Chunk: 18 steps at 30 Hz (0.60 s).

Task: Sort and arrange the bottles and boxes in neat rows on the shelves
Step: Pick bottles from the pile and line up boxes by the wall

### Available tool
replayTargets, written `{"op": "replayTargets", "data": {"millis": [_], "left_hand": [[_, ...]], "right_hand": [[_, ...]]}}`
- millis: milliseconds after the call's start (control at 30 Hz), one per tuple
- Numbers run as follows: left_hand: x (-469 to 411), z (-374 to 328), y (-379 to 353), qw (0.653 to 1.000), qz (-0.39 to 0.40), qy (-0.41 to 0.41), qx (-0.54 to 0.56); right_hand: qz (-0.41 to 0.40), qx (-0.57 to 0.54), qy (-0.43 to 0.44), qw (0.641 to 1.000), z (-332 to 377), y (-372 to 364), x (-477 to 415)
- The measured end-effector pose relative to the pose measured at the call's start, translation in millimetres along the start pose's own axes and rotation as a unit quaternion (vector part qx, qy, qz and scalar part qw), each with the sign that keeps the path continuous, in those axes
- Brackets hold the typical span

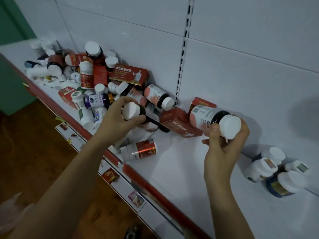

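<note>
A jumbled pile of bottles and red boxes (128, 75) covers the left part of the white shelf (176, 161). My left hand (119, 118) grips a dark bottle with a white cap (132, 112) at the pile's near edge. My right hand (222, 149) holds up a pink-labelled dark bottle (207, 118) by its white cap end, tilted above the shelf. A similar pink-labelled bottle (158, 96) lies against the back panel. A red-and-white bottle (139, 150) lies on its side near the shelf's front edge. Several white-capped bottles (274, 169) stand grouped at the right.
Two red boxes (177, 123) lie by the back panel between my hands. The shelf has a red front lip (155, 188) with price tags below it. A slotted upright (183, 49) runs up the white back panel. Brown floor lies at the lower left.
</note>
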<state>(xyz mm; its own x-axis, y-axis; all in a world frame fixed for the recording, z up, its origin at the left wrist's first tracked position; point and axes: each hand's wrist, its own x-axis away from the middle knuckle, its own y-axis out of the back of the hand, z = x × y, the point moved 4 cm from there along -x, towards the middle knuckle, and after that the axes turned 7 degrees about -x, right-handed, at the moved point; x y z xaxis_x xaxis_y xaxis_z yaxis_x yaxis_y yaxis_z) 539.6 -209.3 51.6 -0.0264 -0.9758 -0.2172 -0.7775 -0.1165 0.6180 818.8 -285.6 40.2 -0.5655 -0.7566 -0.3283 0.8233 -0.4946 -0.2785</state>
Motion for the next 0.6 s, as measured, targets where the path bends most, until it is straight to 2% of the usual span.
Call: {"op": "replayTargets", "data": {"millis": [67, 133, 233, 300, 467, 600], "left_hand": [[3, 6, 12, 0.987, 0.001, 0.036, 0.158], [3, 14, 29, 0.956, -0.014, 0.039, 0.291], [2, 42, 63, 0.903, -0.059, 0.061, 0.420], [1, 69, 92, 0.873, -0.084, 0.078, 0.475], [2, 151, 176, 0.812, -0.110, 0.105, 0.564], [3, 214, 250, 0.794, -0.160, 0.135, 0.571]], "right_hand": [[-0.012, -0.017, -0.001, 1.000, -3, -20, 7], [-0.019, -0.035, -0.004, 0.999, -4, -41, 17], [-0.054, -0.071, -0.020, 0.996, -5, -79, 32], [-0.077, -0.091, -0.045, 0.992, -7, -113, 46], [-0.071, -0.149, -0.110, 0.980, -23, -223, 84], [-0.033, -0.191, -0.168, 0.966, -47, -320, 114]]}}
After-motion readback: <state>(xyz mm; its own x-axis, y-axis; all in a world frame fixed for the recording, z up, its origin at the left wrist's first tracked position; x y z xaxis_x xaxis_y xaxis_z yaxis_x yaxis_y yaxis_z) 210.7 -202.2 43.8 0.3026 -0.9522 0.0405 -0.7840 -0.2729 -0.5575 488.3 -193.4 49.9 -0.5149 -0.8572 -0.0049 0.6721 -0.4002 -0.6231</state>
